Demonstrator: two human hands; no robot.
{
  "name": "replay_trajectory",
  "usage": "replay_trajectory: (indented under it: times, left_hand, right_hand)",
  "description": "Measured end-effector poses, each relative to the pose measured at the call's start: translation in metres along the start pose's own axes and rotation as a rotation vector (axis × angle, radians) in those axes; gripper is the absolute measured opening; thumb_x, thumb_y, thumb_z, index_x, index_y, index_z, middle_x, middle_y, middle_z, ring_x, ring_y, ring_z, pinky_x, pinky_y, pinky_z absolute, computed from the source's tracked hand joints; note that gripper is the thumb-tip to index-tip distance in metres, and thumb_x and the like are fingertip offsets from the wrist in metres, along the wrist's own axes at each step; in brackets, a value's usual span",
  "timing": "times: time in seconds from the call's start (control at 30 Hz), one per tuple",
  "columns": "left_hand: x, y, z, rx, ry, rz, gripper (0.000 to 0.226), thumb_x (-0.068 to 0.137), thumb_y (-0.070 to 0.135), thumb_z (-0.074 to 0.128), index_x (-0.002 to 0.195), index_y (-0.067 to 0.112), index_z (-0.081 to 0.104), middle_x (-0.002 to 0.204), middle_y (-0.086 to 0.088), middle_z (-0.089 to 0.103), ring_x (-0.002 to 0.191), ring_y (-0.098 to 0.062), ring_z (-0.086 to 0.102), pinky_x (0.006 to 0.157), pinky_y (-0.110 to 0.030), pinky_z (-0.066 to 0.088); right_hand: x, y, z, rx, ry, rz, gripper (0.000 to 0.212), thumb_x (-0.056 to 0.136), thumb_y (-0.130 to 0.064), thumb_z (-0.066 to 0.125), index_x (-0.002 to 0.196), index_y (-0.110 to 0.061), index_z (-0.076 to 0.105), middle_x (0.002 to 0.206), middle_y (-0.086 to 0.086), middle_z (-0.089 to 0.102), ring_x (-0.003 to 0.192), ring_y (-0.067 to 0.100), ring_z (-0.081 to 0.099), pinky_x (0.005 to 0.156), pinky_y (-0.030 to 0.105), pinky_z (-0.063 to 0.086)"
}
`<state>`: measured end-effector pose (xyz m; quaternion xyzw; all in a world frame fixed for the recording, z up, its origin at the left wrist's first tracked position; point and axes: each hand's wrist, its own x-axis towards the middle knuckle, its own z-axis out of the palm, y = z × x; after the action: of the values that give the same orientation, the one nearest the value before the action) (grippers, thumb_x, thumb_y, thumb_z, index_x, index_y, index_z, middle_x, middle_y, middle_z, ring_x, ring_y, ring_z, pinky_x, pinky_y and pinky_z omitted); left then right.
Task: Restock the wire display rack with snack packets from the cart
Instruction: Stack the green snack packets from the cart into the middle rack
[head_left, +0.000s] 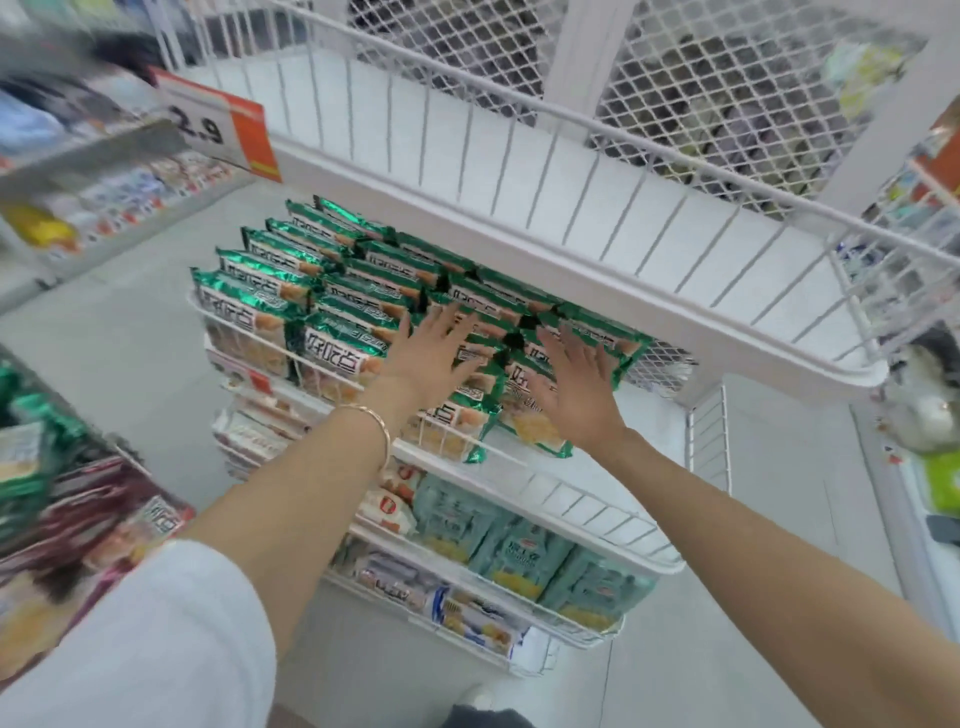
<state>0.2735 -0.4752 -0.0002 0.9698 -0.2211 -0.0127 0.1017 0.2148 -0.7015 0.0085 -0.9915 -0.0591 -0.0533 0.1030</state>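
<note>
A white wire display rack (571, 499) stands in front of me with several tiers. Its second tier is packed with rows of green snack packets (291, 291). My left hand (434, 358) lies flat with spread fingers on the packets near the middle of that tier. My right hand (579, 387) is also spread open, pressing on the rightmost green packets (597, 332). The top tier (649, 208) holds nothing. At the left edge sits the cart (62, 499) with green and dark red packets, blurred.
Lower tiers hold pale blue-green packets (498, 540) and white packets (395, 577). A red and white price sign (223, 124) hangs at upper left above a store shelf (104, 192). A chest freezer edge (924, 483) is at right. Grey floor surrounds the rack.
</note>
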Motion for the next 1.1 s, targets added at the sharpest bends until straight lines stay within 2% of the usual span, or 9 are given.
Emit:
replay_trajectory:
  times: [0.1,0.27,0.5,0.67,0.83,0.9,1.0,1.07,1.1]
  left_hand:
    - [-0.060,-0.060,-0.010,-0.023,0.010,-0.142,0.067,0.102,0.058,0.021,0.159,0.028,0.003,0.166,-0.002,-0.001,0.153,-0.023,-0.001,0.122,-0.052,0.003]
    - [-0.182,-0.167,-0.014,-0.045,0.019,-0.367,0.064,0.103,0.053,0.027,0.159,0.025,0.010,0.166,-0.003,0.005,0.152,-0.023,0.009,0.122,-0.049,0.010]
    - [-0.356,-0.282,-0.006,-0.075,-0.074,-0.797,0.065,0.102,0.053,0.032,0.156,0.019,0.021,0.164,-0.010,0.015,0.147,-0.030,0.027,0.115,-0.049,0.030]
    - [-0.436,-0.328,0.000,-0.184,-0.091,-1.048,0.064,0.103,0.052,0.032,0.157,0.018,0.021,0.165,-0.011,0.012,0.148,-0.032,0.023,0.117,-0.051,0.027]
    - [-0.469,-0.375,0.005,-0.241,-0.098,-1.174,0.063,0.103,0.051,0.033,0.153,0.014,0.030,0.162,-0.013,0.020,0.145,-0.032,0.029,0.114,-0.048,0.032]
    - [-0.472,-0.393,0.005,-0.290,-0.087,-1.196,0.061,0.103,0.049,0.034,0.150,0.011,0.035,0.160,-0.014,0.026,0.144,-0.032,0.032,0.114,-0.046,0.033]
    - [-0.469,-0.422,0.007,-0.325,-0.025,-1.221,0.056,0.103,0.047,0.035,0.144,0.010,0.043,0.153,-0.013,0.037,0.138,-0.030,0.039,0.111,-0.047,0.038]
    - [-0.464,-0.436,0.005,-0.380,0.014,-1.244,0.054,0.103,0.047,0.035,0.144,0.012,0.043,0.151,-0.010,0.041,0.137,-0.027,0.041,0.112,-0.046,0.038]
    - [-0.460,-0.442,0.005,-0.403,0.035,-1.249,0.053,0.103,0.046,0.036,0.144,0.013,0.043,0.150,-0.009,0.042,0.137,-0.026,0.042,0.112,-0.045,0.037]
  right_hand:
    - [0.008,-0.068,0.006,-0.003,0.014,-0.115,0.063,0.103,-0.051,0.037,0.158,-0.026,0.021,0.164,0.014,0.019,0.152,0.031,0.018,0.123,0.055,0.000]
    - [0.010,-0.208,0.044,0.034,-0.020,-0.293,0.058,0.105,-0.047,0.035,0.157,-0.023,0.023,0.165,0.010,0.017,0.152,0.027,0.013,0.123,0.052,-0.007]
    - [0.001,-0.371,0.134,0.041,-0.226,-0.524,0.058,0.099,-0.039,0.045,0.151,-0.019,0.034,0.162,0.014,0.024,0.151,0.029,0.016,0.122,0.055,0.006]
    - [-0.003,-0.456,0.179,0.013,-0.414,-0.604,0.059,0.101,-0.033,0.049,0.155,-0.019,0.029,0.164,0.014,0.017,0.152,0.030,0.014,0.123,0.051,0.001]
    - [0.016,-0.513,0.228,0.049,-0.562,-0.611,0.057,0.101,-0.036,0.050,0.152,-0.016,0.034,0.159,0.016,0.029,0.147,0.031,0.025,0.121,0.046,0.020]
    - [0.030,-0.534,0.241,0.203,-0.653,-0.451,0.056,0.101,-0.032,0.054,0.150,-0.010,0.036,0.152,0.016,0.040,0.139,0.033,0.040,0.111,0.040,0.035]
    - [0.058,-0.564,0.265,0.617,-0.826,0.113,0.059,0.100,-0.026,0.059,0.148,-0.001,0.035,0.144,0.018,0.048,0.125,0.036,0.052,0.098,0.037,0.045]
    - [0.078,-0.575,0.284,0.762,-0.920,0.442,0.053,0.096,-0.029,0.064,0.135,0.001,0.044,0.131,0.019,0.052,0.112,0.034,0.053,0.100,0.043,0.049]
    - [0.086,-0.579,0.291,0.784,-0.968,0.520,0.047,0.095,-0.033,0.065,0.124,-0.001,0.047,0.125,0.018,0.051,0.107,0.030,0.053,0.098,0.043,0.052]
